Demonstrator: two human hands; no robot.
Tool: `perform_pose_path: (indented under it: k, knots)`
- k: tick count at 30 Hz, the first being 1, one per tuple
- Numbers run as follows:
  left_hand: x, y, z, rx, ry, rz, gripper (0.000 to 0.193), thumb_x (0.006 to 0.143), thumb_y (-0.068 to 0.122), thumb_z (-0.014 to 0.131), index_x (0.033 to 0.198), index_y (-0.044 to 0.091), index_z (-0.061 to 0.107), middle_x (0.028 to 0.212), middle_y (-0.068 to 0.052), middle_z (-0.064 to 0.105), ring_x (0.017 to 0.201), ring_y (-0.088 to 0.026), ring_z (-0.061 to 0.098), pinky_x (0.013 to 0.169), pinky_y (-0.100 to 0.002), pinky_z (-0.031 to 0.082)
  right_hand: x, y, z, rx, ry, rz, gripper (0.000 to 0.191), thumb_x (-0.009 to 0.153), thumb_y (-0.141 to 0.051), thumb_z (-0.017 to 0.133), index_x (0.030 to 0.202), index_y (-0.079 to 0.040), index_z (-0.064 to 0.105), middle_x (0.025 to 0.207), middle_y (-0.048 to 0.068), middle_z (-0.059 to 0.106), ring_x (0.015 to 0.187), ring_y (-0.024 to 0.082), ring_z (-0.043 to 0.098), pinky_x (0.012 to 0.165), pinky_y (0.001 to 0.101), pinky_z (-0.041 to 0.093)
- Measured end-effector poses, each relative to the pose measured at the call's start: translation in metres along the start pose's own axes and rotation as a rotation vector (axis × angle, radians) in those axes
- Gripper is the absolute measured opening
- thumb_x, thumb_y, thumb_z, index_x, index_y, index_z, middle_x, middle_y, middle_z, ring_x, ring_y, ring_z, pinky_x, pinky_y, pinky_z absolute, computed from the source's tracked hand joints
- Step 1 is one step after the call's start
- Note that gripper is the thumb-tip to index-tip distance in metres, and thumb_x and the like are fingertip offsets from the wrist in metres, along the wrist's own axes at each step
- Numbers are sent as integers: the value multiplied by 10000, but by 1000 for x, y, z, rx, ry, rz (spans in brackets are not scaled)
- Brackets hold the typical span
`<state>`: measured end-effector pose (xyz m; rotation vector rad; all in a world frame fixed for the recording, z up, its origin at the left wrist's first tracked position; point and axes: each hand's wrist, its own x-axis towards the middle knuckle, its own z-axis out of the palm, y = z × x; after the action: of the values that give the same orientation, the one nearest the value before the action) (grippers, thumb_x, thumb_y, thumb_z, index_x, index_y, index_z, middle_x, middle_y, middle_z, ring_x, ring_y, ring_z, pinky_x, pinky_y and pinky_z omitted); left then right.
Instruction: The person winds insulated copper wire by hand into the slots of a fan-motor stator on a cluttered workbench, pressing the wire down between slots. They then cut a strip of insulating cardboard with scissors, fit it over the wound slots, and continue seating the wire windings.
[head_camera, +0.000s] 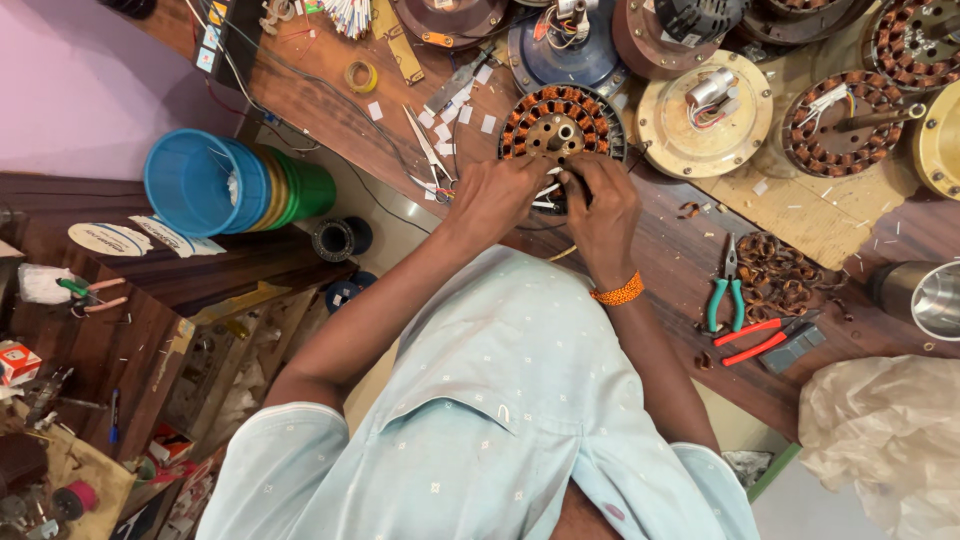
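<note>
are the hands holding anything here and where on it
Both the left hand and the right hand grip the near edge of the copper-wound motor stator on the workbench; what the fingertips pinch there cannot be told.

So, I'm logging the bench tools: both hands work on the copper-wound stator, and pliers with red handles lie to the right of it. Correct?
Not quite: the head view shows both hands, left and right, on the stator, but the pliers have green handles.
</note>
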<state>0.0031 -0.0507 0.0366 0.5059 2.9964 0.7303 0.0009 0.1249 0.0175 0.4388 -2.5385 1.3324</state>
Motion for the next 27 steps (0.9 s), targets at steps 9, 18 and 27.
perform_pose_path:
  k: [9,18,27]
  knots:
    - [1,2,3,-261,113,-128,218,919,215,725,1115,125,761,839,-170,732,741,-384,709,626,-477,559,2,-2,-3,9,-39,37,130,913,30,737,1041,39,717,1078,169,724,965,339,715,843,413,566]
    - [3,7,4,-399,87,-346,200,876,255,782,1050,156,788,836,-135,764,695,-308,754,639,-416,579,2,-4,-1,89,-36,136,124,924,36,713,1048,49,709,1092,166,731,944,321,738,809,388,584]
    - [1,8,7,-294,197,-181,168,889,175,777,1047,118,780,863,-141,737,768,-341,722,658,-439,552,0,6,-2,123,-58,50,143,927,27,733,1066,51,708,1102,168,722,970,327,737,839,393,589]
